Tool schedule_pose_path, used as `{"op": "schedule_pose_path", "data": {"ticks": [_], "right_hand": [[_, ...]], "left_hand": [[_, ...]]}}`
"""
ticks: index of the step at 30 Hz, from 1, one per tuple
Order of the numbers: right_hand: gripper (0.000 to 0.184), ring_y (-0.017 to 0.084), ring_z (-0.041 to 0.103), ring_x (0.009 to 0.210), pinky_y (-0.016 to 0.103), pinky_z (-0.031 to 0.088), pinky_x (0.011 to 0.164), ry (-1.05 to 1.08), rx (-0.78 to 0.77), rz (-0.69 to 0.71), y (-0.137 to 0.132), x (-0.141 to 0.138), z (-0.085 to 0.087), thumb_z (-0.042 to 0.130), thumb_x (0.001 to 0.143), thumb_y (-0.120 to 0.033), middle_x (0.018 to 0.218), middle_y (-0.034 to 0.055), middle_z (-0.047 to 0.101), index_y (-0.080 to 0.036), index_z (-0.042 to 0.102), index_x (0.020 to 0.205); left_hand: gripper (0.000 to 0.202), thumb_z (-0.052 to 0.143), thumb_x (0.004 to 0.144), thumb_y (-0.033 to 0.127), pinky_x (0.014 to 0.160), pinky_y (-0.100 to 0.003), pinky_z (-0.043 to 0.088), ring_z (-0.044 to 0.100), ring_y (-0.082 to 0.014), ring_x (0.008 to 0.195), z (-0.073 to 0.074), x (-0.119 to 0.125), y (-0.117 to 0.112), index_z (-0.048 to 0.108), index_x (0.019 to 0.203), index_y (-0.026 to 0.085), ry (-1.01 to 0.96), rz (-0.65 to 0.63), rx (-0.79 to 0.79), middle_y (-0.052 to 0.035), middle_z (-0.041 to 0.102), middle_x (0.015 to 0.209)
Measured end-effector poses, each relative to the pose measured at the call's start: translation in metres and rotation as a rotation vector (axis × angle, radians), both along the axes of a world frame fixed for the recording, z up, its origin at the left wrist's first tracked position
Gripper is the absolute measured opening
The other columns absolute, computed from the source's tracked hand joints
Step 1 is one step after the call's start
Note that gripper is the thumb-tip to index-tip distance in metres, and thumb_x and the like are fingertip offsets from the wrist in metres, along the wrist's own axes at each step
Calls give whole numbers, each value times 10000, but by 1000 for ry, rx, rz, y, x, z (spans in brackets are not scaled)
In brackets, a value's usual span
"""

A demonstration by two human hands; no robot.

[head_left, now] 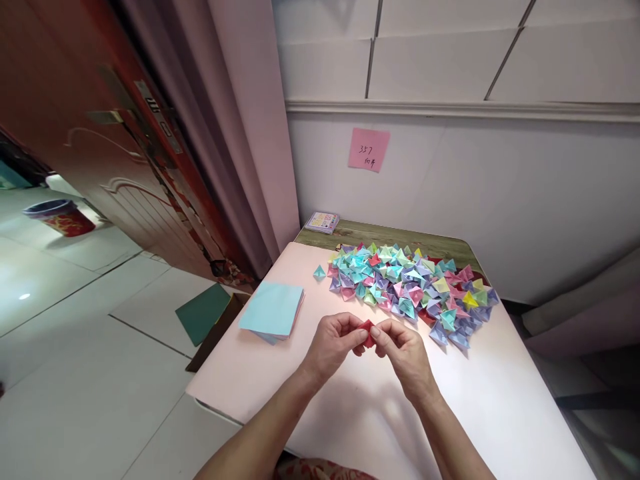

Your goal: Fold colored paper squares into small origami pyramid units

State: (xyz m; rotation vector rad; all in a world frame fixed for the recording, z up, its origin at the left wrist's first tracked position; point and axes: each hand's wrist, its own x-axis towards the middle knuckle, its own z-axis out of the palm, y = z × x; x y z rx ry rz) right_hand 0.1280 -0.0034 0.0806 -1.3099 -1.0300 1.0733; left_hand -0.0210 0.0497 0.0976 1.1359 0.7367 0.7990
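Observation:
Between my two hands, above the middle of the table, is a small folded piece of red paper point(369, 332). My left hand point(335, 343) pinches its left side with thumb and fingers. On the other side, my right hand point(403, 350) grips it the same way, and the fingers of both hands partly cover it. Just beyond the hands lies a big heap of small folded paper pieces point(400, 280) in blue, purple, pink, green, yellow and red. One teal folded piece point(319, 273) sits apart at the heap's left. A stack of square paper point(274, 310), light blue on top, lies left of my hands.
The pale pink tabletop point(225, 373) has a wood-patterned strip along its back. A small printed pack point(323, 222) rests at the back left corner. A pink note point(369, 149) is stuck to the wall. On the floor at left stand an open box point(215, 327) and a bin point(63, 219).

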Motion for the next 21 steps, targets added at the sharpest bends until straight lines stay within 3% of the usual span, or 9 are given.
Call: {"op": "schedule_pose_path", "data": {"ticks": [3, 8, 14, 17, 21], "right_hand": [[295, 135, 564, 565, 259, 477, 544, 49, 8, 15, -1, -1, -2, 710, 795, -464, 667, 22, 662, -173, 665, 805], [289, 138, 597, 557, 265, 510, 536, 88, 44, -100, 0, -3, -7, 721, 787, -460, 677, 10, 663, -181, 666, 842], [338, 157, 637, 668, 302, 552, 640, -52, 135, -107, -4, -1, -14, 701, 822, -392, 837, 46, 710, -205, 690, 1104], [299, 187, 671, 754, 332, 572, 699, -56, 175, -116, -6, 0, -16, 704, 822, -366, 934, 68, 727, -220, 709, 1082], [228, 179, 676, 724, 311, 578, 655, -69, 225, -149, -6, 1, -12, 709, 817, -333, 945, 58, 728, -235, 728, 1023]], "left_hand": [[233, 749, 746, 335, 545, -234, 457, 561, -104, 524, -2, -1, -1, 647, 711, 127, 21, -10, -12, -24, 661, 618], [320, 737, 748, 417, 544, -258, 529, 623, -138, 596, -9, 4, -11, 688, 827, 111, 24, -17, -108, -70, 700, 740], [319, 765, 702, 400, 441, -241, 506, 600, -133, 478, -10, 7, -13, 682, 743, 95, 46, -6, -195, -53, 656, 613], [314, 762, 709, 396, 458, -242, 516, 605, -133, 501, -4, 5, -12, 681, 772, 100, 35, -40, -180, -52, 656, 633], [324, 707, 779, 417, 533, -251, 546, 614, -125, 576, 4, 2, -12, 684, 888, 113, 3, -123, -111, -50, 654, 715]]}}
